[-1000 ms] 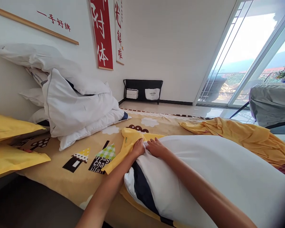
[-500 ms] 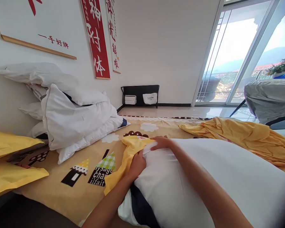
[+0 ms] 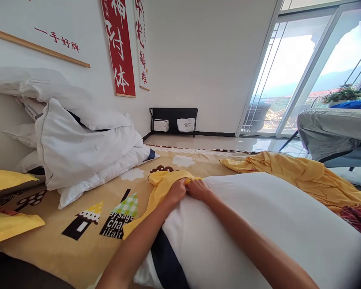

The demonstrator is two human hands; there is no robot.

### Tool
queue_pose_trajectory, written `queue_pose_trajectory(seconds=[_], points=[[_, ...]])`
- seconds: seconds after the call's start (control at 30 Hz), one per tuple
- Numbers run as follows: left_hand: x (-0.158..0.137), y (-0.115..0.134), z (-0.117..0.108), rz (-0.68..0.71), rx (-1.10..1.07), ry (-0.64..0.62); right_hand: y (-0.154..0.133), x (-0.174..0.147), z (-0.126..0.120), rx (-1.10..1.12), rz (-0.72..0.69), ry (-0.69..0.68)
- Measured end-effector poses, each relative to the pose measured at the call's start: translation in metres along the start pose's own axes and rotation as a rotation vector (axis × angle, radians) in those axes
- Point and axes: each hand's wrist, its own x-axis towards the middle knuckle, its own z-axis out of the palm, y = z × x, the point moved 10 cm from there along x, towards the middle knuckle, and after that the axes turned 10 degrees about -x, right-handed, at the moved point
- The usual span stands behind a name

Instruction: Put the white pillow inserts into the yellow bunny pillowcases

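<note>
A plump white pillow (image 3: 240, 216) with a dark navy band lies before me on the patterned bedsheet (image 3: 87, 257). At its far left corner a yellow pillowcase (image 3: 156, 192) is bunched up, partly beneath my left forearm. My left hand (image 3: 177, 191) is closed on the pillowcase's edge. Right beside it, my right hand (image 3: 199, 189) pinches the same yellow cloth over the pillow's corner. The knuckles nearly touch. The fingertips of both hands and the covered pillow corner are hidden.
White pillows (image 3: 90, 152) are heaped on the left by the wall. Yellow-covered pillows (image 3: 12, 226) sit at the left edge. Another crumpled yellow cloth (image 3: 289, 172) lies at right. Beyond the bed are a black rack (image 3: 172, 116) and a grey-covered table (image 3: 327, 124).
My right hand has drawn in beside my left and closed on the yellow pillowcase. The pillow's corner, bare before, is now covered by cloth and hands. The view has shifted slightly right.
</note>
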Motion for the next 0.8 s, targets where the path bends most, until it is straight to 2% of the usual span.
queue_pose_trajectory(seconds=[0.1,0.17,0.23,0.3,0.4,0.47,0.5,0.57,0.67,0.73,0.8], points=[[-0.026,-0.01,-0.011,-0.017,0.0,-0.013,0.023,0.007,0.0,-0.01,0.1,-0.016],[-0.044,-0.023,-0.02,-0.071,-0.003,-0.027,0.029,0.007,-0.008,0.005,0.098,-0.012],[-0.059,-0.035,-0.027,-0.124,-0.017,-0.041,0.024,-0.004,-0.02,0.02,0.07,0.003],[-0.068,-0.042,-0.03,-0.148,-0.021,-0.037,0.009,-0.032,-0.033,0.017,0.06,0.028],[-0.07,-0.046,-0.027,-0.156,0.04,-0.029,-0.05,-0.098,-0.047,0.005,-0.059,0.158],[-0.068,-0.048,-0.022,-0.185,0.093,-0.041,-0.117,-0.16,-0.062,0.012,-0.369,0.47],[-0.067,-0.049,-0.02,-0.198,0.115,-0.05,-0.139,-0.188,-0.064,-0.015,-0.431,0.618],[-0.065,-0.05,-0.018,-0.216,0.164,-0.071,-0.157,-0.22,-0.054,-0.064,-0.365,0.793],[-0.069,-0.049,-0.018,-0.22,0.273,-0.113,-0.143,-0.222,-0.041,-0.064,-0.183,0.878],[-0.072,-0.048,-0.023,-0.22,0.361,-0.149,-0.125,-0.209,-0.045,-0.025,-0.16,0.88],[-0.076,-0.049,-0.028,-0.216,0.45,-0.203,-0.104,-0.19,-0.057,0.04,-0.153,0.824]])
